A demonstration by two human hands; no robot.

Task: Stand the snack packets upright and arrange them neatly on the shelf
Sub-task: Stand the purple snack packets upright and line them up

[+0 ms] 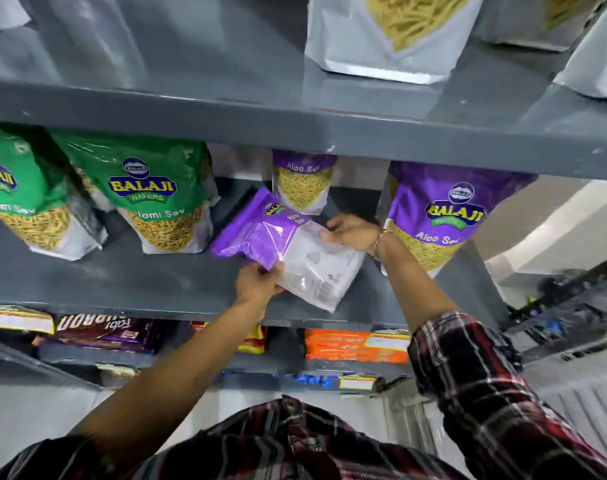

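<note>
A purple and white Aloo Sev packet (pixel 288 247) lies tilted on the grey middle shelf (pixel 122 278), its back side facing me. My left hand (pixel 257 284) grips its near edge and my right hand (pixel 352 232) holds its far right edge. Behind it a second purple Aloo Sev packet (pixel 302 181) stands upright at the back of the shelf. A third, larger-looking purple packet (pixel 433 220) stands upright at the right, beside my right wrist. Two green Sev packets (pixel 156 195) (pixel 25 192) stand upright on the left.
The upper shelf (pixel 295 129) overhangs the packets and carries silver pouches (pixel 392 32). The shelf below holds flat biscuit packs, brown (pixel 101 332) and orange (pixel 355 344). The rack's right end (pixel 482 289) borders a light wall and dark clutter on the floor.
</note>
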